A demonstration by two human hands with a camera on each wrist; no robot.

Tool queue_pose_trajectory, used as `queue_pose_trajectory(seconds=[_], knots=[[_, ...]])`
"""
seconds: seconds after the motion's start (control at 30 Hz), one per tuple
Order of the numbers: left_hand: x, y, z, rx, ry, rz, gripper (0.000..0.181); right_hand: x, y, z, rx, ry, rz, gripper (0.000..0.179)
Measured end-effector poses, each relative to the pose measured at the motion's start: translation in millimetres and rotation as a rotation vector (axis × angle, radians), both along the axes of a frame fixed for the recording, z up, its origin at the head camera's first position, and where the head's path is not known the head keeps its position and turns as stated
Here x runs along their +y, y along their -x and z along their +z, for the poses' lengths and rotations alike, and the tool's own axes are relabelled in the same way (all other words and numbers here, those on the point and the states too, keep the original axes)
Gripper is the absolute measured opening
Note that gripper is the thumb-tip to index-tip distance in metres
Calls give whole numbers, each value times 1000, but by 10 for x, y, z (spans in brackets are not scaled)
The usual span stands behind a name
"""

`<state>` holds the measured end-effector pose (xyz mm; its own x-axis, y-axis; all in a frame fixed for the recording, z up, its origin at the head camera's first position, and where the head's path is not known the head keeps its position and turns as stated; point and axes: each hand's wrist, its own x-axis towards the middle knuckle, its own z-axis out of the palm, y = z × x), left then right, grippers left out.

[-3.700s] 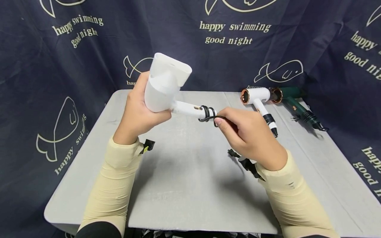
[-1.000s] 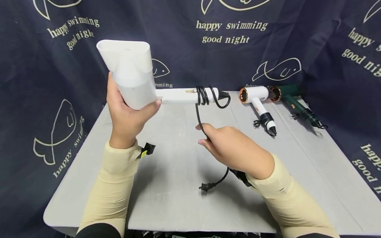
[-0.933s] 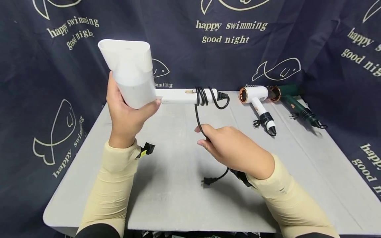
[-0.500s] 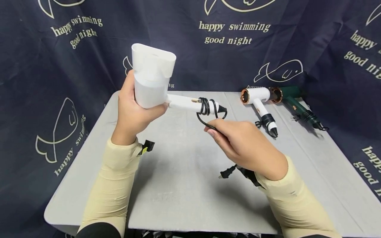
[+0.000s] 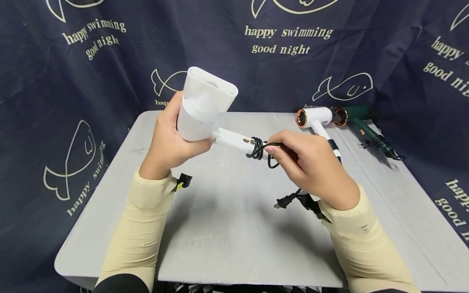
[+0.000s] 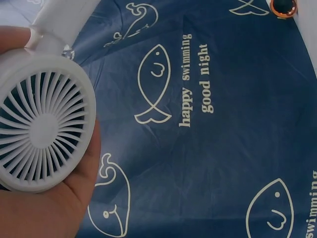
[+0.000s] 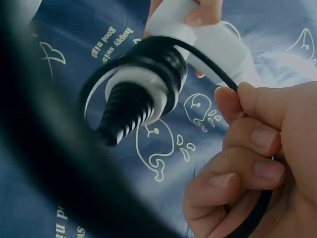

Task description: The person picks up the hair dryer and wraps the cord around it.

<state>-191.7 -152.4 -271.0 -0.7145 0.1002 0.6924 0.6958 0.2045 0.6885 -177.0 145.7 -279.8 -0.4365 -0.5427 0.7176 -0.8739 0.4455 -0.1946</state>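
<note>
My left hand grips the barrel of a white hair dryer, held above the table with its flat nozzle pointing up and away. In the left wrist view the slatted rear grille faces the camera. The handle slants toward my right hand, and several turns of black power cord are wound around its end. Thumb and forefinger of that hand pinch the cord, as the right wrist view shows, while its other fingers curl around a further length. The plug dangles below the right hand.
A white hair dryer with a copper rim and a dark green hair dryer lie at the back right of the grey table, cords wound on their handles. A dark blue printed curtain surrounds the table's back and sides.
Since half a second ago, the left hand has moved right and tilted the hair dryer, its handle end lower. My right hand has risen with the pinched cord, now beside the handle's end.
</note>
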Motion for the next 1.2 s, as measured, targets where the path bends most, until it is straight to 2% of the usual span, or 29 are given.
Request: queue_pose_trajectory(seconds=[0.17, 0.5, 0.6, 0.8, 0.97, 1.1, 1.13, 1.2], knots=[[-54, 50, -57, 16, 9, -41, 73, 21, 39, -4, -57, 18, -3, 4], [-72, 18, -59, 33, -25, -155, 82, 46, 97, -20, -138, 52, 17, 5], [-70, 3, -60, 37, -74, -203, 83, 47, 124, -38, -150, 67, 34, 7], [-38, -17, -59, 18, -232, -355, 83, 27, 180, -91, -199, 88, 83, 6], [-1, -21, -53, 40, -321, -381, 77, -30, 205, -133, -245, 77, 91, 13], [28, -12, -45, 72, -360, -379, 75, -95, 212, -167, -250, 71, 116, 31], [35, -12, -44, 75, -369, -377, 75, -109, 208, -177, -234, 61, 108, 35], [53, -17, -36, 71, -396, -373, 76, -146, 190, -196, -226, 35, 65, 32]])
